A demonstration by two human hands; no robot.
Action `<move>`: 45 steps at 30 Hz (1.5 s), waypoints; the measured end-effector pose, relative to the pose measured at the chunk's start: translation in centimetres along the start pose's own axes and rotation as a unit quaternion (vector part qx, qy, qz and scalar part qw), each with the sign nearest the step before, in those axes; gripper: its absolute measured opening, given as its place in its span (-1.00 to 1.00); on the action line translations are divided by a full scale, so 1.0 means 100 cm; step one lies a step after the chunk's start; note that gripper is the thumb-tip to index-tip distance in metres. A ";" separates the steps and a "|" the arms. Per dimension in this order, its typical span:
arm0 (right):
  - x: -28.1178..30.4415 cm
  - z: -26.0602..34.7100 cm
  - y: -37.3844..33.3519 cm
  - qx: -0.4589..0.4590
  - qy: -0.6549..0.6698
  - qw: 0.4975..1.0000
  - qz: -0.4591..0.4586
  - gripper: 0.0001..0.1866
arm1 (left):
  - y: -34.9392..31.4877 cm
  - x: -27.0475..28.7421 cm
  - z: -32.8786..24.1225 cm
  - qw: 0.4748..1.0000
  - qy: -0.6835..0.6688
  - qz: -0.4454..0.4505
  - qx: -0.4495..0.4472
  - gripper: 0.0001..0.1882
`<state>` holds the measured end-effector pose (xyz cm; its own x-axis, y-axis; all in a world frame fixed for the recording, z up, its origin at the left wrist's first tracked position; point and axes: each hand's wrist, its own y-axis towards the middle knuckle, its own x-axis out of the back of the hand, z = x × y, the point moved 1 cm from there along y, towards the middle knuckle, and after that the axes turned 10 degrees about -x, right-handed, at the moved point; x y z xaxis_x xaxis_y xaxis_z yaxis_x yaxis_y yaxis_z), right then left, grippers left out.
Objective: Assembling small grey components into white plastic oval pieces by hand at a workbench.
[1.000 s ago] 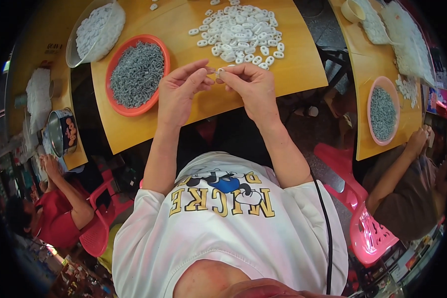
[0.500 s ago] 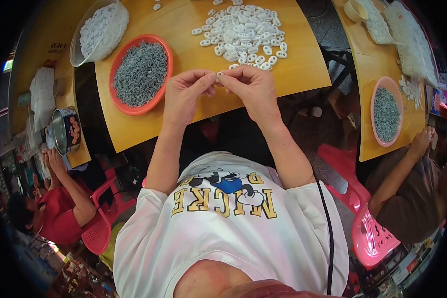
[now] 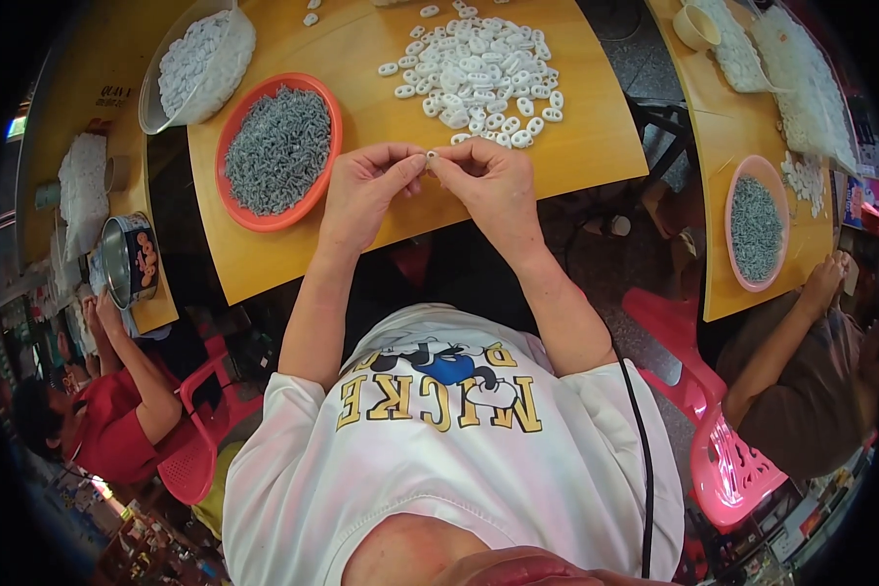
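Note:
My left hand [image 3: 363,193] and my right hand [image 3: 498,188] meet above the near edge of the table, thumbs and forefingers pinched together. Between their fingertips shows a small white plastic piece [image 3: 432,155], gripped by my right hand. Whatever my left fingertips pinch against it is too small to make out. Just beyond my hands spreads a pile of white oval two-hole plastic pieces [image 3: 479,73]. An orange-red basin [image 3: 227,200] stands left of my left hand, filled with small grey screw-like pieces [image 3: 278,151].
A clear tub [image 3: 236,63] of white pieces stands at the far left. Beside the left table sits a person in red [image 3: 127,420], near a round tin [image 3: 132,259]. Another person [image 3: 801,391] works at the right table, by a pink basin [image 3: 783,210]. A pink chair [image 3: 732,469] stands at right.
My hands keep their pinch at nearly the same spot, the right wrist slightly lower. The view has shifted a little. The person at right moves their hands slightly.

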<state>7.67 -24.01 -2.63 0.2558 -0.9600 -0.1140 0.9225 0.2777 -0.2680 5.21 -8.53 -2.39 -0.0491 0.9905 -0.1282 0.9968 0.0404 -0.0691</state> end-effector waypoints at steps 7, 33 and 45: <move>0.018 0.008 0.005 0.048 0.069 0.992 -0.089 -0.90 | 0.022 -0.010 -0.018 0.986 0.143 -0.041 -0.072 -0.82; 0.005 0.006 0.001 0.048 0.114 0.992 -0.017 -0.89 | 0.008 -0.005 -0.003 0.967 -0.237 -0.085 0.029 -0.79; 0.008 0.005 0.002 0.003 0.073 0.997 -0.023 -0.91 | 0.004 -0.009 -0.001 0.972 -0.223 -0.073 0.024 -0.78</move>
<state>8.23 -24.74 -2.35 0.1692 -0.9557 -0.2407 0.9341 0.2334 -0.2703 5.68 -9.41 -2.16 -0.2221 0.8185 -0.5298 0.9738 0.1589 -0.1626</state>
